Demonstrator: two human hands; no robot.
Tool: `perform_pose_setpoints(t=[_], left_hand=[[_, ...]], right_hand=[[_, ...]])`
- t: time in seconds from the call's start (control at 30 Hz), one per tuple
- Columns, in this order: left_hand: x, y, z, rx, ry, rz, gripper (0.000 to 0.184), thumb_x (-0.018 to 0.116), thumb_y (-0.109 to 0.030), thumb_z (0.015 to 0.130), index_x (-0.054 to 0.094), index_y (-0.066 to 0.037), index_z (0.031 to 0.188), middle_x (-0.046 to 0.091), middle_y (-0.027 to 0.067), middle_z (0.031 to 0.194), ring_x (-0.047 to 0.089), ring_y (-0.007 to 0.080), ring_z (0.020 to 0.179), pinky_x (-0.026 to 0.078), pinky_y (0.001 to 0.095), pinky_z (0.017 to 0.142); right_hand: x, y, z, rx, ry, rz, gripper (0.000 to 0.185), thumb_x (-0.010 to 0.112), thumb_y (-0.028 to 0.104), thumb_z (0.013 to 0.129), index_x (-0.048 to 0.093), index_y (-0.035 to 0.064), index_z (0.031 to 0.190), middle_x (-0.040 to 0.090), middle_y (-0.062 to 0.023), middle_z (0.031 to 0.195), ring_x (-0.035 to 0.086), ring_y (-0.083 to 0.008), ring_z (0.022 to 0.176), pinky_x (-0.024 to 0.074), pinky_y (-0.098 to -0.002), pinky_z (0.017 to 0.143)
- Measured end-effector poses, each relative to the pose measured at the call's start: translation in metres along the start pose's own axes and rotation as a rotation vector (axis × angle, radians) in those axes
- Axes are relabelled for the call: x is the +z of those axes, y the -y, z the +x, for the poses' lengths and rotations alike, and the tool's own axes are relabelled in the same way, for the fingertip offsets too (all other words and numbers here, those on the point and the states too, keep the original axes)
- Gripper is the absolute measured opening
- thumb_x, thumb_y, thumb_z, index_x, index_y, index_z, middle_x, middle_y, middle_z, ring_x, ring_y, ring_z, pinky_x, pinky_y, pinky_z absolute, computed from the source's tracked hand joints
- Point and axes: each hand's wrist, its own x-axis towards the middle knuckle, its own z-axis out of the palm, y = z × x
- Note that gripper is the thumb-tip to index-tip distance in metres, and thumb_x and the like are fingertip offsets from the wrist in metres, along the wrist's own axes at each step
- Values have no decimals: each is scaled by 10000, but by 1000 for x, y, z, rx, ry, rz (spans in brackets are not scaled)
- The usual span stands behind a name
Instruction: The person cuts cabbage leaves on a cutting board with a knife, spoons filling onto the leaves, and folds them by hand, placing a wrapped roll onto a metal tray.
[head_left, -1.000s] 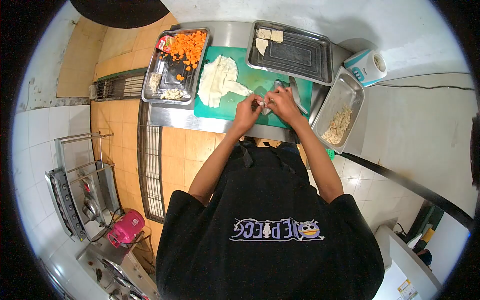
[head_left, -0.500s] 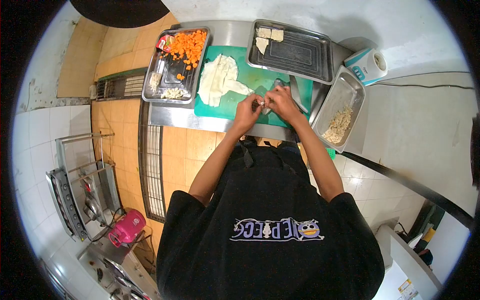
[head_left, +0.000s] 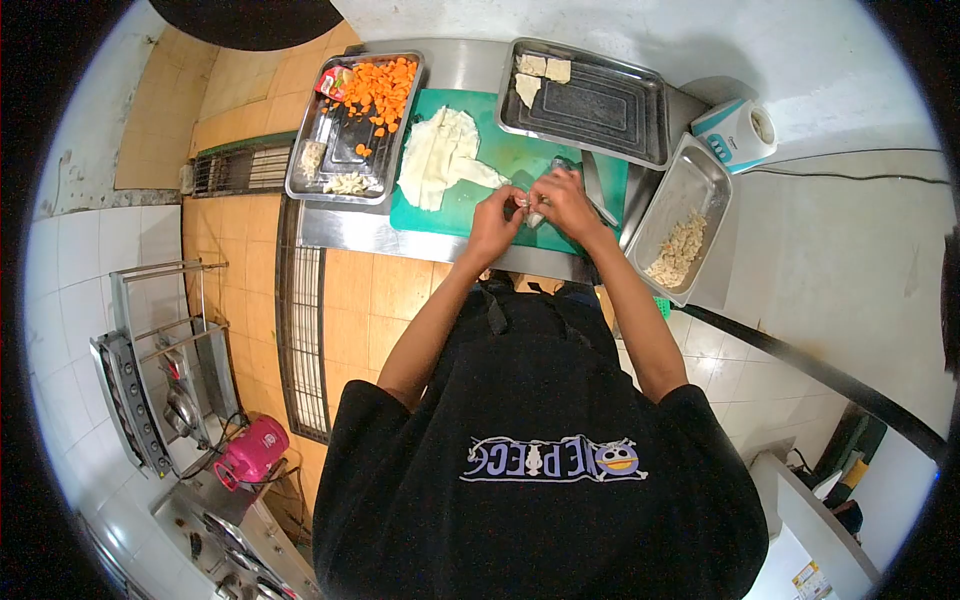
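My left hand (head_left: 495, 222) and my right hand (head_left: 564, 203) meet over the front of a green cutting board (head_left: 412, 218). Both have their fingers pinched round a small whitish piece (head_left: 534, 219), mostly hidden between them. To the left of my hands, a large pale sheet (head_left: 437, 160) lies flat on the board, with a narrow strip reaching toward my left fingers. A knife (head_left: 598, 190) rests on the board just right of my right hand. Behind my right fingers sits a small greyish object (head_left: 566, 163), too unclear to name.
A left tray (head_left: 333, 118) holds orange carrot slices, a red packet and pale bits. The back tray (head_left: 600, 108) carries three pale flat pieces. On the right, a metal pan (head_left: 708, 170) contains pale shreds, near a white-and-blue roll dispenser (head_left: 734, 134).
My hands have stayed together at the same spot, with only slight finger movement around the small piece. The whole view has shifted very slightly.
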Motion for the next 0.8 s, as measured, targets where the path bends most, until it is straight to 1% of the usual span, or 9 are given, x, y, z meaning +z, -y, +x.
perform_pose_setpoints(t=[0.13,0.23,0.3,0.53,0.6,0.63,0.7,0.73,0.8], left_hand=[[1,3,0,14,3,22,222,747,23,893,674,-3,1102,747,156,960,762,291,902,591,377,784],[1,5,0,29,0,35,227,752,8,888,682,-4,1104,745,162,964,758,297,912,586,385,800],[1,4,-1,21,-1,30,228,754,1,886,685,-5,1103,745,164,965,756,299,915,583,388,807],[0,4,-2,3,16,16,275,746,11,892,653,-8,1150,736,153,975,755,291,909,601,380,758],[0,3,-3,10,14,32,287,742,14,894,646,-11,1164,734,151,979,755,289,909,604,378,749],[1,2,-3,34,7,35,289,737,21,894,644,-17,1166,731,148,985,753,286,910,601,377,738],[3,0,-4,57,3,38,292,733,28,894,643,-22,1167,728,145,991,751,283,911,598,376,728],[4,0,-4,69,10,43,293,732,32,888,643,-26,1160,720,146,996,742,303,918,594,384,742],[6,0,-4,81,20,47,293,731,37,882,643,-30,1154,712,147,1001,733,322,925,589,392,755]], right_hand=[[-2,3,-2,31,-38,-44,163,818,188,809,680,155,888,680,-2,873,602,-258,1028,385,-448,940],[-3,2,-5,31,7,-12,190,837,202,796,692,151,907,697,-3,895,599,-259,1036,388,-443,932],[-3,2,-7,-28,-41,13,198,842,209,804,720,157,951,716,-6,929,601,-257,1034,393,-436,935],[-5,6,-13,-24,-71,-10,240,841,221,829,738,159,1036,730,0,953,606,-260,1032,414,-446,928],[-6,6,-16,-26,-97,26,207,796,160,865,714,142,1054,734,4,991,610,-269,1048,419,-449,917],[-5,6,-18,-25,-97,26,207,796,160,865,714,142,1054,734,4,991,610,-269,1048,419,-449,917],[-6,6,-22,-55,-151,4,191,715,78,895,685,128,1077,732,-6,1045,615,-284,1065,418,-451,923],[-7,7,-23,-53,-151,4,191,715,78,895,685,128,1077,732,-6,1045,615,-284,1065,418,-451,923],[-8,8,-26,35,-111,58,212,655,29,895,666,124,1085,726,-24,1096,614,-301,1080,414,-460,930]])
